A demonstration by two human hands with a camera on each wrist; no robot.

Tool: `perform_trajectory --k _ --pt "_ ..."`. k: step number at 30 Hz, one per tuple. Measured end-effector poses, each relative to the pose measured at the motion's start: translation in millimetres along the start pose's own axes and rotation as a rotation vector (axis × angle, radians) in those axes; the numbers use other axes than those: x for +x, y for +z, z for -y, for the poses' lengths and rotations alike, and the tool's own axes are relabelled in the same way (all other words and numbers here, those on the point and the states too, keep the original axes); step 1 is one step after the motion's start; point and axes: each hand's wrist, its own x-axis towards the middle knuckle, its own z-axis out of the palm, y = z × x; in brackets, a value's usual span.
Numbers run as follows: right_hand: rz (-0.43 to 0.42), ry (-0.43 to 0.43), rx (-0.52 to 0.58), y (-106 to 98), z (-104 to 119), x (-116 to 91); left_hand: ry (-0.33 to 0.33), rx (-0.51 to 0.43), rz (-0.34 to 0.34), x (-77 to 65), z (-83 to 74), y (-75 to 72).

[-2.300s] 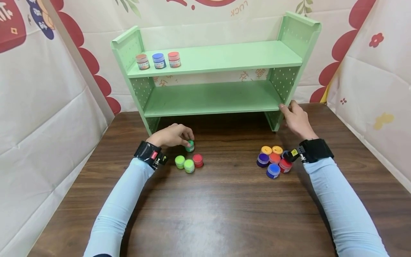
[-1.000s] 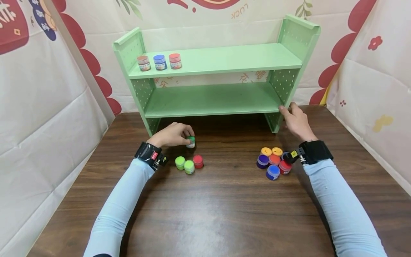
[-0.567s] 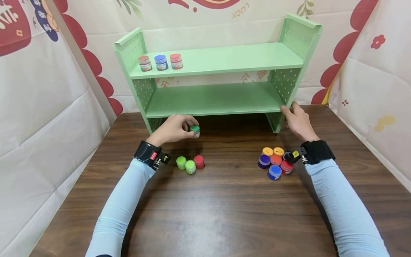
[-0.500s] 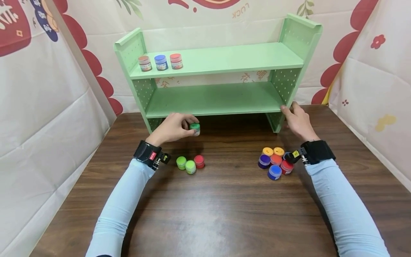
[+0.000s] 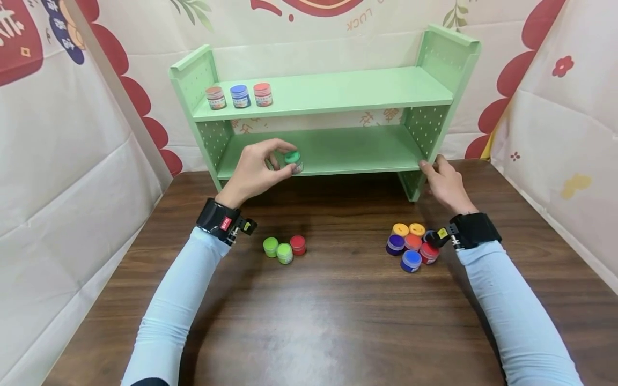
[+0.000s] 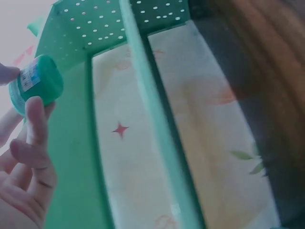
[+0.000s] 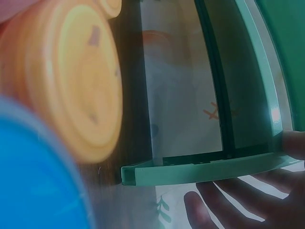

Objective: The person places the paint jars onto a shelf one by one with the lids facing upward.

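Note:
My left hand pinches a small paint jar with a green lid between thumb and fingers. In the head view the jar overlaps the front edge of the lower board of the light green two-tier shelf. The left wrist view shows this green jar tipped on its side in that camera's frame, its label facing the thumb. My right hand grips the right side panel of the shelf, thumb at the lower board's end, other fingers along the outer face of the panel.
Three jars, brown, blue and red, stand on the upper board's left end. On the brown table sit two light green jars and a red one. Several jars cluster near my right wrist.
My left hand has lifted the green-lidded jar off the table and carried it up and forward to the lower board. My right hand stays on the shelf's side panel.

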Motion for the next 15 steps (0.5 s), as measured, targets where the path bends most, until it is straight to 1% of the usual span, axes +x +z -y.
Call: perform_trajectory --k 6,10,13,15 --pt "-0.001 -0.004 -0.001 1 -1 0 0.082 0.011 -0.083 20.5 -12.9 -19.6" --pt "0.004 -0.002 0.001 1 -1 -1 0.119 -0.031 -0.156 33.1 -18.2 -31.7" --pt "0.0 -0.005 0.006 1 -1 -1 0.116 -0.051 -0.2 43.1 -21.8 -39.5" --pt "-0.006 -0.01 0.007 1 0 -1 0.1 -0.035 -0.219 49.9 -23.9 -44.1"
